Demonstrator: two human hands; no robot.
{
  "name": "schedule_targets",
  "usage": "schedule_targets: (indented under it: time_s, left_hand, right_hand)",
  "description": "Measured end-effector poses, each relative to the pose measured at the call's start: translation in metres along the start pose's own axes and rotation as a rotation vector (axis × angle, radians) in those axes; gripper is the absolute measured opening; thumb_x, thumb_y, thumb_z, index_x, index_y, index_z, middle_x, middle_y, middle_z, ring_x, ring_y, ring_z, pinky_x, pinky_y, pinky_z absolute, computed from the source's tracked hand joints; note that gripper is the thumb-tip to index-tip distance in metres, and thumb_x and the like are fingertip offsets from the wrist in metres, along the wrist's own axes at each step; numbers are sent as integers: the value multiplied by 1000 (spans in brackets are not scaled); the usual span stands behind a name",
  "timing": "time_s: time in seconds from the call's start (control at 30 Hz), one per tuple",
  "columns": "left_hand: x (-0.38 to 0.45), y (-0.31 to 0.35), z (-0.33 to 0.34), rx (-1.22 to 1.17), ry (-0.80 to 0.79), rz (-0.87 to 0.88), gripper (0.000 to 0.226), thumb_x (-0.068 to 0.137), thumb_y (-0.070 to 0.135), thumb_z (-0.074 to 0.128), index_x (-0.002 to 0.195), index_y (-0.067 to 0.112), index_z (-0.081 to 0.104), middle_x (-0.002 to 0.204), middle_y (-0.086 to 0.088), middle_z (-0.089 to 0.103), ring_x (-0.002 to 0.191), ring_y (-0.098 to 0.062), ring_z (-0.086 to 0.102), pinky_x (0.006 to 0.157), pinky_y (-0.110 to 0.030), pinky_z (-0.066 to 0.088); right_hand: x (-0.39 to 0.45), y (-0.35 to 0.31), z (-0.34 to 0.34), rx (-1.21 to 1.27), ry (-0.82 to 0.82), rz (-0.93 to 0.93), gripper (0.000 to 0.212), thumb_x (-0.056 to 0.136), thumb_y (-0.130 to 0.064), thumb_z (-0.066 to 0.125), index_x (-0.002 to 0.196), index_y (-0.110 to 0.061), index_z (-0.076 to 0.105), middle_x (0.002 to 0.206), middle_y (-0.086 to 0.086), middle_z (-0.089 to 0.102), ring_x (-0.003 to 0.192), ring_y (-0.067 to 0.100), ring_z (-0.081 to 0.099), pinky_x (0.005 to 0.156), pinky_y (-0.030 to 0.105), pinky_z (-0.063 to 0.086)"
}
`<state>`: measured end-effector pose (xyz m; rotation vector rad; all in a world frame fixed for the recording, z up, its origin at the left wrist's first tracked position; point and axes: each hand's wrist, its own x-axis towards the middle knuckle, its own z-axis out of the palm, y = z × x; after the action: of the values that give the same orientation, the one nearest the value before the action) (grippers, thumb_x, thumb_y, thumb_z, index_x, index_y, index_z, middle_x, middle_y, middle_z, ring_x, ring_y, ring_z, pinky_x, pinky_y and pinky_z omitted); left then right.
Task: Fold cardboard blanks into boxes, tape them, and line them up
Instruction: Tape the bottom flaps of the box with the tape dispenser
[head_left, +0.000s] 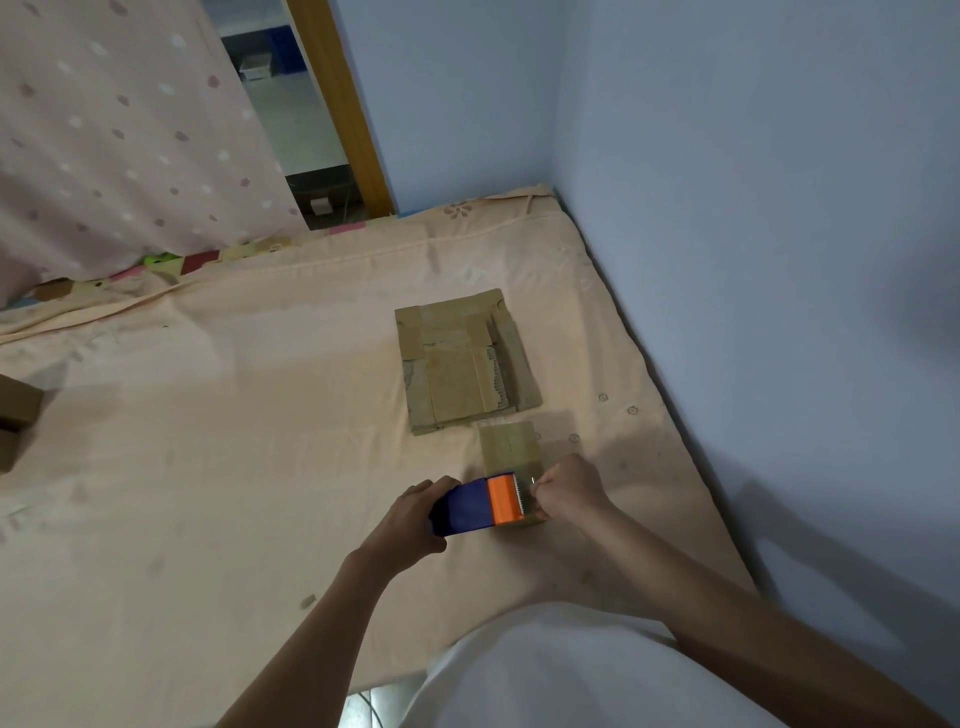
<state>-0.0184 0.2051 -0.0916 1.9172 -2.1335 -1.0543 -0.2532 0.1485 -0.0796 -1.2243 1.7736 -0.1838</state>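
A small folded cardboard box (508, 448) stands on the bed in front of me. My left hand (415, 514) grips a blue and orange tape dispenser (480, 505) whose orange toothed end lies on the box's near part. My right hand (569, 491) pinches at the tape end by the dispenser's teeth, on the box's right side. Just behind the box lies a stack of flat cardboard blanks (465, 361) with tape strips on them. Two finished boxes (15, 421) show at the far left edge, partly cut off.
The bed has a peach sheet (234, 426) and fills most of the view. A blue wall (753, 260) runs along its right side. A dotted pink curtain (119, 130) hangs at the back left beside a wooden door frame (343, 104).
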Motion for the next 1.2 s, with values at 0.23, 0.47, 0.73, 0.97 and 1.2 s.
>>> schedule_targets:
  time_s: [0.23,0.47,0.73,0.97,1.2]
  left_hand:
    - [-1,-1,-1,-4,17,7,62,67,6,72,121,30,52,99,7,56,93,-14,50,77,-28,47]
    - [-3,-2,-5,-11,26,13,69,67,9,73,128,30,51,105,7,58,97,-13,51,83,-31,49]
    - [-6,-8,-7,-24,28,11,68,65,10,73,125,33,52,102,9,58,95,-12,52,79,-28,48]
    - [-5,-6,-7,-19,24,23,66,64,9,72,124,31,53,101,8,58,93,-13,51,76,-26,46]
    - [-9,-20,-12,49,3,8,67,66,8,72,124,33,52,101,10,57,94,-12,51,78,-27,47]
  right_hand:
    - [1,0,-1,-8,-1,-14,11,81,-8,69,76,-2,76,66,8,72,65,22,73,71,40,63]
    - [-2,-2,-3,10,10,1,13,86,-5,66,79,0,76,68,9,73,64,20,73,72,37,63]
    - [-2,2,-9,-8,-19,9,15,75,-9,70,62,-3,76,58,7,71,65,22,73,72,40,63]
    - [-7,4,-12,44,-21,13,20,78,-5,69,59,-3,75,56,7,70,65,23,74,74,42,63]
    - [-14,1,-21,113,-25,6,15,83,0,65,73,6,74,68,17,73,62,25,72,72,40,63]
